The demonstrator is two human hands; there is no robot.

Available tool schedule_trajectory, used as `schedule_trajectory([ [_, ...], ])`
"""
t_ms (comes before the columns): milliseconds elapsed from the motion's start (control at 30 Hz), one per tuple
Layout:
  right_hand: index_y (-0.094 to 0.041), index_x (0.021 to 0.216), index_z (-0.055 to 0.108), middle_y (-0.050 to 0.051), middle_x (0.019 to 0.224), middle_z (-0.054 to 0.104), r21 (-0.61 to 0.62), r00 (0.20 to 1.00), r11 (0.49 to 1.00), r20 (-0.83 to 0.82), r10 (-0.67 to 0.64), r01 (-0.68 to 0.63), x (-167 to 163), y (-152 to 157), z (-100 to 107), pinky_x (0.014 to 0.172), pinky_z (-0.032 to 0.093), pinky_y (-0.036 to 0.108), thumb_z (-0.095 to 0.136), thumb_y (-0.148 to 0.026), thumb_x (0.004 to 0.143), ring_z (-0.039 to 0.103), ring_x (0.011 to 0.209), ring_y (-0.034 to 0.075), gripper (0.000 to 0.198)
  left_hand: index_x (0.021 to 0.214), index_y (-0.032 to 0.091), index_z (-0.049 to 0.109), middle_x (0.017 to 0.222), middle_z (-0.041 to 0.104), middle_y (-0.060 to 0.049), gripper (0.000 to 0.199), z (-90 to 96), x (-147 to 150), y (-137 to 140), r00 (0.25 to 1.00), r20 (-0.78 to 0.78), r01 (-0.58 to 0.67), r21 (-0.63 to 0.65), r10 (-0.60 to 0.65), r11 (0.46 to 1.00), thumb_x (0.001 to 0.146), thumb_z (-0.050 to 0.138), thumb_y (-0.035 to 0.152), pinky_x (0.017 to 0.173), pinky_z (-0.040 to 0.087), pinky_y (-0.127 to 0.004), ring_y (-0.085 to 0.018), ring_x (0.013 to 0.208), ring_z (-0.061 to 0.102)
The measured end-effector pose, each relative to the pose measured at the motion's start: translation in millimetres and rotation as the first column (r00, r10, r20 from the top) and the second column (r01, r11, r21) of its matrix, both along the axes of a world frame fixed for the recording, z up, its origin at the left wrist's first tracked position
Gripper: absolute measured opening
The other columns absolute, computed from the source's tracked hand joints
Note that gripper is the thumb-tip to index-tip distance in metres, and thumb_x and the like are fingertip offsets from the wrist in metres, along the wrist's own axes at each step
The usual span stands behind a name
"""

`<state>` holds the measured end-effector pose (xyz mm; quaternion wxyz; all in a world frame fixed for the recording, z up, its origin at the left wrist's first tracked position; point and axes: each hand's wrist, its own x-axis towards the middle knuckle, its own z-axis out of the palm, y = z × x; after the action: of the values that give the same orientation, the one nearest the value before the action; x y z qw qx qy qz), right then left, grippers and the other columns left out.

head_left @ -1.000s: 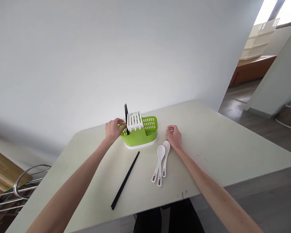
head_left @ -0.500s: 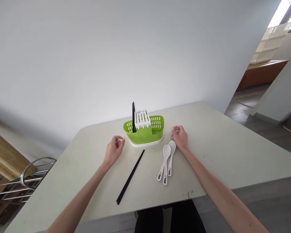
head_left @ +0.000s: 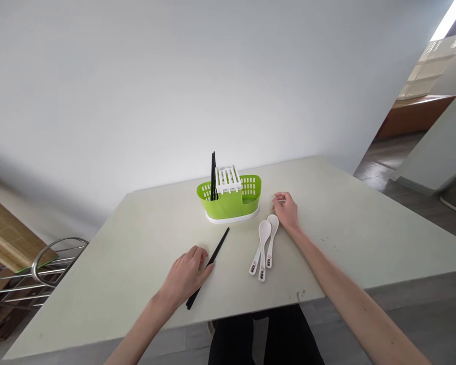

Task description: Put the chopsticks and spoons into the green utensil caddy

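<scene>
My left hand (head_left: pixel 190 271) is over the pair of black chopsticks (head_left: pixel 220 243) lying slantwise on the table. Its thumb crosses them and the fingers are bent, with a gap between; the middle of the chopsticks is partly hidden. To the right, my right hand (head_left: pixel 286 209) rests on the table, loosely curled with nothing seen in it. Just left of that hand lie three white spoons (head_left: pixel 265 230), overlapping, bowls toward the wall. Behind them stands a green cutlery basket (head_left: pixel 230 208) with a white slatted top piece (head_left: pixel 228 178). More black chopsticks (head_left: pixel 213 177) stand upright in its left compartment.
The pale table (head_left: pixel 137 243) meets a white wall (head_left: pixel 175 91) at the back. A metal rack (head_left: pixel 41 268) with a bamboo board (head_left: pixel 11 233) stands beyond the left edge. My legs (head_left: pixel 266 339) are below the front edge.
My left hand has moved toward me and right, from beside the basket to over the chopsticks on the table. My right hand stays about where it was. The view has shifted slightly.
</scene>
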<state>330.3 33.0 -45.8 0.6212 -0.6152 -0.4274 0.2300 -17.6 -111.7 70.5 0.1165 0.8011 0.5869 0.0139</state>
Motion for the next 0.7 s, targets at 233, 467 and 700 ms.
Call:
schedule_trajectory([
  [233, -0.024, 0.100, 0.060, 0.003, 0.096, 0.072, 0.009, 1.000, 1.000, 0.012, 0.001, -0.001, 0, -1, 0, 0.071, 0.052, 0.034, 0.057, -0.039, 0.085, 0.065, 0.062, 0.016, 0.021, 0.094, 0.023, 0.070, 0.102, 0.075, -0.011, 0.023, 14.1, 14, 3, 0.950, -0.311, -0.011, -0.014, 0.006, 1.000, 0.096, 0.047, 0.024, 0.073, 0.047, -0.036, -0.028, 0.088, 0.073],
  [467, -0.024, 0.101, 0.060, 0.003, 0.097, 0.072, 0.004, 1.000, 1.000, -0.008, 0.011, -0.011, 0, 0, 0, 0.071, 0.052, 0.034, 0.057, -0.038, 0.084, 0.065, 0.061, 0.016, 0.022, 0.085, 0.020, 0.073, 0.094, 0.075, -0.016, 0.029, 25.1, 12, 24, 0.863, -0.504, 0.018, -0.042, -0.037, 0.999, 0.090, 0.046, 0.009, 0.074, 0.050, -0.039, -0.032, 0.089, 0.074],
  [700, -0.024, 0.100, 0.060, 0.001, 0.092, 0.070, -0.008, 0.999, 0.999, -0.037, 0.031, -0.031, -1, -2, 3, 0.070, 0.052, 0.035, 0.057, -0.036, 0.083, 0.067, 0.061, 0.017, 0.021, 0.075, 0.019, 0.073, 0.085, 0.073, -0.018, 0.023, 26.9, -18, 65, 0.870, -0.489, -0.040, 0.044, 0.056, 0.998, 0.078, 0.055, 0.007, 0.077, 0.052, -0.040, -0.034, 0.088, 0.074],
])
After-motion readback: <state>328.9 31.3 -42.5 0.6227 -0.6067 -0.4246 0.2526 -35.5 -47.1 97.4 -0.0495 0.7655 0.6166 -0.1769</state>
